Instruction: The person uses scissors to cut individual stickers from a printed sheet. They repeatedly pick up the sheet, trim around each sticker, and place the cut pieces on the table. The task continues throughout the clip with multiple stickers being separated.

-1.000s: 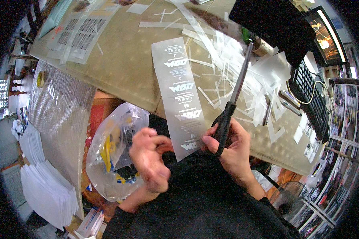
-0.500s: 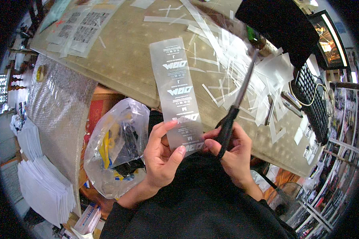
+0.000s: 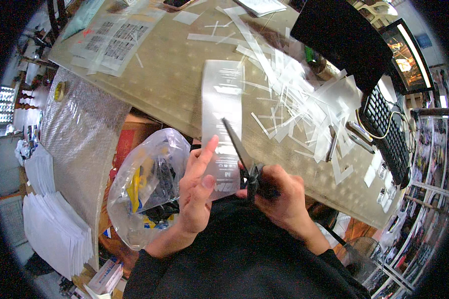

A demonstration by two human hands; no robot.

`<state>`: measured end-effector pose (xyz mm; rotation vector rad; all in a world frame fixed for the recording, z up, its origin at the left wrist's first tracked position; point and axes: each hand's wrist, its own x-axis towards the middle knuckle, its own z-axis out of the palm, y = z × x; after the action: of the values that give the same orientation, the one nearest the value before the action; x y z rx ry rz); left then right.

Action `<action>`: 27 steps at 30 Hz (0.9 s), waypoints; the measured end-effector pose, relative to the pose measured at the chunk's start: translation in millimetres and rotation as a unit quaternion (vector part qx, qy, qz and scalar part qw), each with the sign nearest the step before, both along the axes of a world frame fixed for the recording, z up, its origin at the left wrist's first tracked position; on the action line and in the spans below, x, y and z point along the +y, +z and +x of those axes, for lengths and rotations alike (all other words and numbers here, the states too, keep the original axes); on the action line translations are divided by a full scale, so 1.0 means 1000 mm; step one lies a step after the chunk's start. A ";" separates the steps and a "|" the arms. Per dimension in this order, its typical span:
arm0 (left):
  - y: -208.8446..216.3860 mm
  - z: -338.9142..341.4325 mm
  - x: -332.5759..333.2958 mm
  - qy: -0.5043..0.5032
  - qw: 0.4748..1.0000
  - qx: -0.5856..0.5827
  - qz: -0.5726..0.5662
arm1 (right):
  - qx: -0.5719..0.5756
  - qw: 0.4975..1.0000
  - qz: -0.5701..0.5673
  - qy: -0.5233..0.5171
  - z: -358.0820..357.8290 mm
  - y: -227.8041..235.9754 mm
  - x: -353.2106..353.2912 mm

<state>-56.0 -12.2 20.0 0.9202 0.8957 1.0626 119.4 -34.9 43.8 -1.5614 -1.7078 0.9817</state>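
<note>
At far left, two stacks of white paper-like sheets [image 3: 57, 231], one behind the other. Farther up, one small yellow ring-shaped roll [image 3: 59, 91] beside a spread of clear, silvery bubble wrap [image 3: 80, 129]. Next, on the beige work table [image 3: 169, 94], flat translucent sheets with dark printed blocks [image 3: 122, 42], overlapping and hard to count, print too fine to read, one red mark at the left. Near the table edge, one clear plastic bag [image 3: 122, 192] with yellow and black contents. Then the left hand [image 3: 192, 197], partly open, thumb and forefinger apart at the left edge of one long translucent plastic strip with white lettering [image 3: 217, 104]; cannot tell how firmly gripped. Strip between both hands at its near end, far end over the table, bold white lettering repeated with smaller lines between, partly lost in glare. Across its right side, one pair of black-handled scissors [image 3: 244, 160], tip pointing up and left, handles inside the curled, closed fingers of the right hand [image 3: 282, 192]. Farther right, a heap of narrow translucent plastic pieces [image 3: 294, 102], too tangled to count. At the right, one black keyboard [image 3: 381, 129], one lit screen [image 3: 404, 55] with an orange picture, and, lower down, one round fan [image 3: 359, 259].
</note>
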 end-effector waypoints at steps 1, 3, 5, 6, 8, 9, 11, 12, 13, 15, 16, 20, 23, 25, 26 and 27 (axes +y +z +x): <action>0.001 0.001 0.000 0.005 1.000 -0.005 0.005 | 0.009 0.999 0.032 -0.006 -0.002 -0.001 0.002; 0.004 0.003 -0.001 0.014 1.000 -0.014 0.013 | 0.026 0.995 0.096 -0.018 -0.005 -0.005 0.006; 0.006 0.000 -0.002 -0.014 1.000 -0.024 0.004 | 0.015 0.996 0.083 0.008 -0.006 0.003 0.010; 0.010 0.002 -0.001 -0.010 1.000 -0.024 0.012 | 0.009 0.997 0.076 0.020 -0.006 0.006 0.012; 0.025 0.015 0.005 0.012 0.999 -0.024 0.043 | -0.027 0.995 0.101 0.005 -0.007 0.005 0.016; 0.031 0.021 0.007 0.031 0.997 -0.022 0.065 | -0.046 0.993 0.113 -0.003 -0.007 0.003 0.019; 0.019 0.017 0.007 -0.020 0.994 -0.013 0.105 | 0.078 0.992 0.052 -0.090 -0.002 -0.017 0.022; 0.017 0.020 0.009 -0.030 0.991 -0.005 0.130 | 0.140 0.981 0.020 -0.132 -0.001 -0.024 0.025; 0.012 0.023 0.010 -0.039 0.988 0.004 0.152 | 0.207 0.960 -0.026 -0.184 -0.004 -0.022 0.032; -0.002 0.031 0.002 0.005 0.977 -0.013 0.211 | 0.392 0.889 -0.054 -0.231 -0.006 -0.004 0.044; -0.009 0.027 -0.001 -0.021 0.969 0.018 0.245 | 0.428 0.868 -0.057 -0.244 -0.004 -0.002 0.046; -0.024 0.036 -0.002 -0.015 0.977 0.106 0.184 | 0.502 0.819 -0.098 -0.260 0.008 0.005 0.040; -0.029 0.055 0.012 0.025 0.981 -0.089 0.168 | 0.517 0.808 -0.141 -0.244 0.012 0.019 0.034; -0.018 0.065 0.019 -0.014 0.971 -0.208 0.116 | 0.557 0.788 -0.142 -0.222 0.011 0.025 0.032; -0.013 0.068 0.021 -0.032 0.959 -0.267 0.089 | 0.529 0.810 -0.150 -0.205 0.014 0.023 0.030; -0.012 0.070 0.022 -0.028 0.959 -0.268 0.087 | 0.542 0.806 -0.145 -0.189 0.016 0.021 0.028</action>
<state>13.8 9.7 8.2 0.7388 0.3273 1.2737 135.7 -6.9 65.2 -1.0321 -0.4387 1.5284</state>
